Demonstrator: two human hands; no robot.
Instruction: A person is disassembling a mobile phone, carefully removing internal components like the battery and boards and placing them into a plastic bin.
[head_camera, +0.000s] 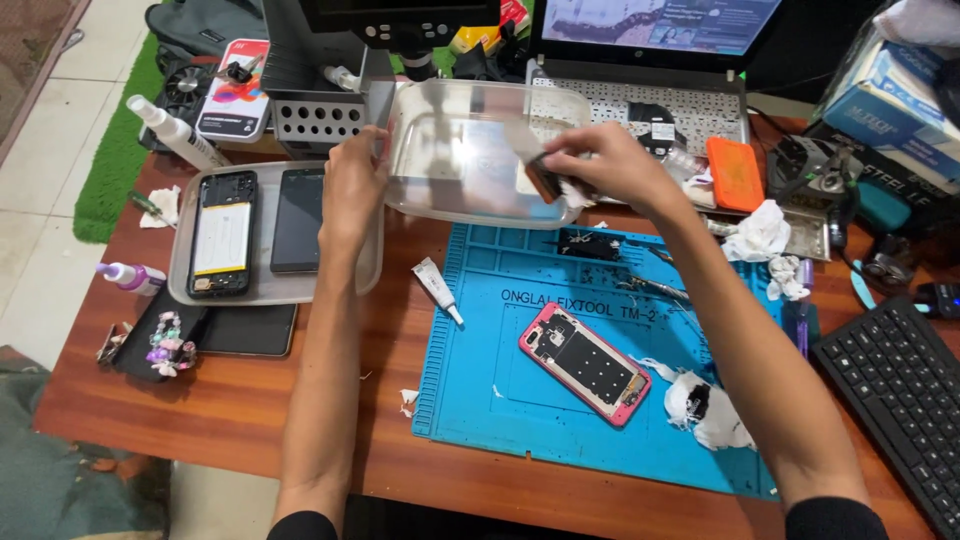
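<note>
Bottles first, at the far left: a white spray bottle lies tilted at the table's back edge, and a small purple-capped bottle lies nearer. Beside them a grey tray carries an opened phone with its battery showing and a dark phone face up. A black tablet lies in front of that tray, part under it.

Left hand grips the left rim of a clear tray, fingers closed on the edge. This tray is held tilted up off the table, above the mat's back edge and in front of the laptop.

A small white tube lies on the wood just left of the blue mat. On the mat rests a pink phone frame, back open, with crumpled white paper near its right end.

Right hand is pinched shut on a small dark block, which is pressed to the clear tray's right part. Whether the block is a sponge or a pad cannot be told.

Further right: an orange case, white tissue, and a black keyboard at the table's edge.
</note>
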